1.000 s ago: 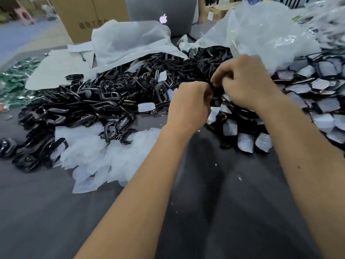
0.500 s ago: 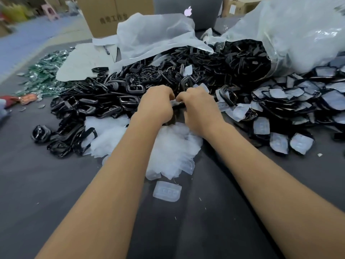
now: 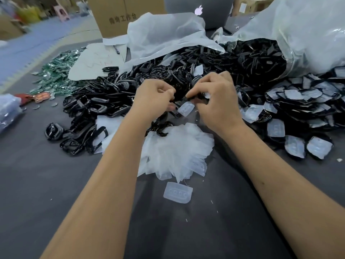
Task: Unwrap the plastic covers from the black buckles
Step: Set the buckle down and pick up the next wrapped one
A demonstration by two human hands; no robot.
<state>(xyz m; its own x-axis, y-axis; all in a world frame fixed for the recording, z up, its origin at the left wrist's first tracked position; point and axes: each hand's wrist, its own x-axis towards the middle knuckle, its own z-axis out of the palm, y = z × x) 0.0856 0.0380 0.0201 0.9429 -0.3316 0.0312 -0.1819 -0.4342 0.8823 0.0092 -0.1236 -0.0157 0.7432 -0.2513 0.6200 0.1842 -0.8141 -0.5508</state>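
Nearest on the dark grey cloth table (image 3: pixel 56 212): one loose cover (image 3: pixel 178 192), a frosted, rounded rectangle with a row of bumps moulded in, lying flat on its own. Just beyond it, a fluffy white heap of covers (image 3: pixel 177 146), translucent and overlapping like petals. Above that heap, both hands meet. The left hand (image 3: pixel 153 96) is curled tight, fingers pinching one end of a glossy black buckle (image 3: pixel 190 98). The right hand (image 3: pixel 218 98) pinches the other end, thumb and forefinger closed on it. A cover (image 3: pixel 185 108) hangs from the buckle just below and between the two grips, half peeled and tilted. Left of the hands, a shiny heap of bare buckles (image 3: pixel 97 103), looped and tangled. Right of the hands, wrapped buckles (image 3: pixel 302 113), flat black with cloudy film on them. Farther back, a crinkled clear bag (image 3: pixel 308 38) spilling buckles, a cardboard box (image 3: pixel 119 15) and a grey laptop (image 3: pixel 199 10).
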